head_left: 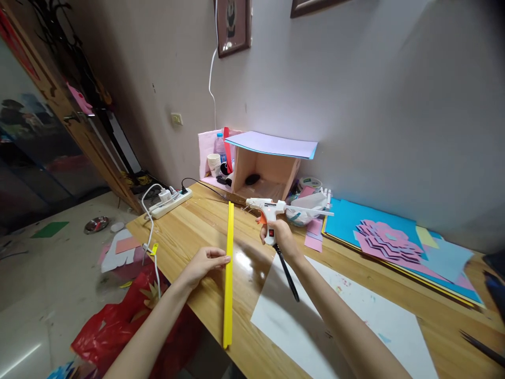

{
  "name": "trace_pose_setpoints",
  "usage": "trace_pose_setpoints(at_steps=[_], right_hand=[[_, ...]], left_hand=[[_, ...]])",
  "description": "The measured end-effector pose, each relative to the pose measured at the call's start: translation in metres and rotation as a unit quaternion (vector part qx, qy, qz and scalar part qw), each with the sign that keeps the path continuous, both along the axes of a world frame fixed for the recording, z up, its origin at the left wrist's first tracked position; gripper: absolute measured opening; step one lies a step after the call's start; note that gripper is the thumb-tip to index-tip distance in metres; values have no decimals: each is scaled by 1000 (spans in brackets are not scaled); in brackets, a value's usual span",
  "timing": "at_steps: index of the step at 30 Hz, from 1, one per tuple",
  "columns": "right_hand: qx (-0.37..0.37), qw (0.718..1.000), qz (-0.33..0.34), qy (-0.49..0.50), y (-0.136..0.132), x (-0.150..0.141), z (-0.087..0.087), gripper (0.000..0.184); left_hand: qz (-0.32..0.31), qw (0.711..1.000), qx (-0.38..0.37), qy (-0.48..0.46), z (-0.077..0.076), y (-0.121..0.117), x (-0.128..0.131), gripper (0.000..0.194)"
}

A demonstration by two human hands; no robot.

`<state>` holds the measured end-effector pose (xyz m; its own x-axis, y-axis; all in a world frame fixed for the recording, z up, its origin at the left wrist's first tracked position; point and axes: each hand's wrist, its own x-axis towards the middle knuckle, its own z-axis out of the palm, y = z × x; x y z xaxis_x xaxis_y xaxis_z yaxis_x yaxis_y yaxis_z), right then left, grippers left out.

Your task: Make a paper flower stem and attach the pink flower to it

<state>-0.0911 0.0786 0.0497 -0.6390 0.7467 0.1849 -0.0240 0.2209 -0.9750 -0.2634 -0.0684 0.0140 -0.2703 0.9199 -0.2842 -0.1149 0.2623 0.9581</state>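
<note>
Between thumb and fingers, my left hand (206, 266) pinches a long, narrow yellow paper strip (228, 295), folded along its length and held upright above the table's left part. My right hand (282, 235) is wrapped round the handle of a white hot glue gun (268, 208) with an orange trigger. Its nozzle points left, towards the upper part of the strip, with a small gap in view between them. A long glue stick (310, 210) juts from the gun's back, and a black cord hangs from the handle. Thin glue strands cling near the nozzle.
A white paper sheet (339, 316) lies under my right forearm. Blue card sheets (347, 216) carry stacked pink flower cutouts (389, 241) on the right. A power strip (171, 204) sits at the left edge, a cardboard box (235, 179) at the back. A red plastic bag (114, 326) is below.
</note>
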Motion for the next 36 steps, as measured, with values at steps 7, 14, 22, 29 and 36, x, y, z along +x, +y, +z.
trace_pose_setpoints(at_steps=[7,14,22,29,36], right_hand=[[17,1000,-10,1,6,6,-4,45],[-4,1000,-7,9,9,7,-7,41],[-16,1000,-20,6,7,9,-2,37],[-12,1000,-16,-2,9,8,-4,36],[-4,1000,-11,-4,14,8,-9,35]], left_hand=[[-22,999,12,26,4,7,11,31],[-51,998,19,40,10,7,16,26],[-63,997,14,47,9,6,17,29],[-61,997,12,47,5,7,18,30],[-71,996,20,49,8,8,19,29]])
